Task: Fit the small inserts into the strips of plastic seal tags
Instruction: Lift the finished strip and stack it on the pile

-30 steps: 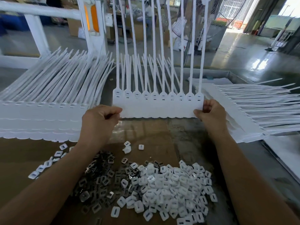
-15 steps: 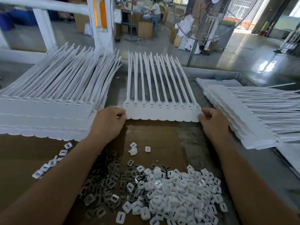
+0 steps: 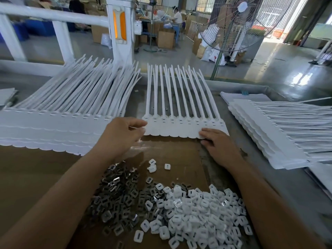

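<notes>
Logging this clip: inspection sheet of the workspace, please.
Surface: cardboard on a grey table.
Job's things: one strip flat in the middle; left stack, right stack; white inserts and metal inserts heaped near.
Clutter: three stray inserts beyond the heaps.
Hands: left hand pinches the strip's left end; right hand lies flat on its right corner.
Cables: nothing seen.
Surroundings: fan, railing, boxes, person at a far bench.

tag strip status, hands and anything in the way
Left hand pinches the tag strip at its left end; right hand flat on its right end. Strip lies flat, tails pointing away. Inserts piled nearer, nothing lying on the strip.
</notes>
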{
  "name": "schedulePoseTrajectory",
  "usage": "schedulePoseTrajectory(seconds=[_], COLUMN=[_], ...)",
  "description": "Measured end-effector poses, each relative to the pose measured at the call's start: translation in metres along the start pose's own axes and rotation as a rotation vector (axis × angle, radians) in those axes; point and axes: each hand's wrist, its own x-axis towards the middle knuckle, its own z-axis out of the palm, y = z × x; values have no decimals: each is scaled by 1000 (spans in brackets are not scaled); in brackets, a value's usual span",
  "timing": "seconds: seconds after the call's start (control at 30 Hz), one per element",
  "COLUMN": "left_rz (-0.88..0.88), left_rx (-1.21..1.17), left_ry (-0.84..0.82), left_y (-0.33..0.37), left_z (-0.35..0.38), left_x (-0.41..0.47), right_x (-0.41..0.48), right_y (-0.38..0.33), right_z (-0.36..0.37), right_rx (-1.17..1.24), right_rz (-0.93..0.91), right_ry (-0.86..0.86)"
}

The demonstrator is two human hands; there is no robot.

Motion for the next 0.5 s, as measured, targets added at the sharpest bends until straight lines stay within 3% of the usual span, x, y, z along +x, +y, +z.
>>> schedulePoseTrajectory(seconds=[0.2,0.33,0.5], left_rz=[-59,-208,-469], left_rx=[-131,-272,-885], left_ry=[-90,-133,-73], left_y=[3,-9,-5], left_z=[-6,3,7], left_x=[-15,-28,-26], right_x=[0,0,-2], right_y=[2,2,3], right_z=[2,3,3], right_rx=[-27,-26,-12], right_rz=[-3,4,-2], right_ry=[1,-3,-20])
